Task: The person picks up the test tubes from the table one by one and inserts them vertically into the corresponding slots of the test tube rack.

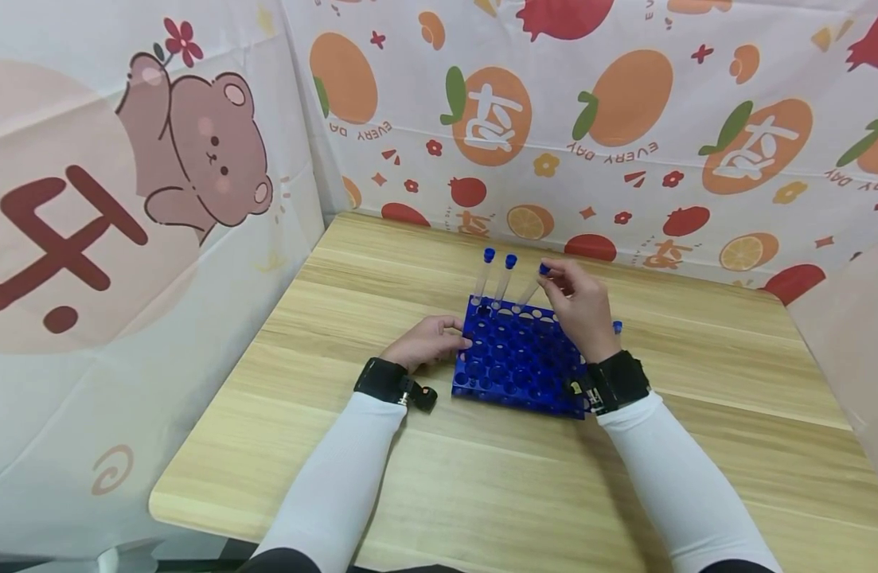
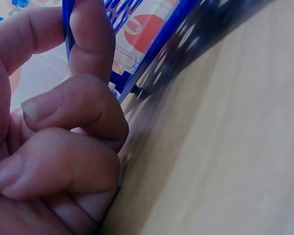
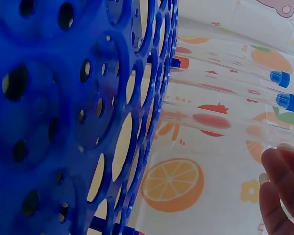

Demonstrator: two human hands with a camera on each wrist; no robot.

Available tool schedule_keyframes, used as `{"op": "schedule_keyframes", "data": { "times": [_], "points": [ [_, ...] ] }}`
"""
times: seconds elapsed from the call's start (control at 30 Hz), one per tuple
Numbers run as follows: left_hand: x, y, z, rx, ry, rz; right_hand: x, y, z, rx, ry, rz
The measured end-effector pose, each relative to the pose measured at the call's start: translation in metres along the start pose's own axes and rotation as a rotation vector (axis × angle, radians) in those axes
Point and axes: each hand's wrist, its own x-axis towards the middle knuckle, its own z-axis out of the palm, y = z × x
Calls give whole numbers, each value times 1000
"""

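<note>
Tube pinched in right hand, rack in left hand, "EVERY DAY" on cloth

The blue rack rests on the table, long sides roughly parallel to the far edge. Two capped tubes stand at the rack's far-left corner. The left hand grips the rack's left edge; the right hand pinches a third, tilted tube by its cap.
</note>
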Motion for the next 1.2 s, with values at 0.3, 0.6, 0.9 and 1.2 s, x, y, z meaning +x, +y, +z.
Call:
{"op": "schedule_keyframes", "data": {
  "times": [0.3, 0.6, 0.9, 1.2],
  "points": [
    [0, 0, 1, -3, -4, -4, 1, 1, 1, -42, -85, -6],
    [0, 0, 1, -9, -2, -10, 2, 0, -2, -70, -235, 32],
    [1, -2, 0, -19, -7, -1, 2, 0, -6, -124, -391, 105],
    [1, 0, 0, -21, -9, 3, 1, 0, -8, -68, -478, 172]
  ]
}}
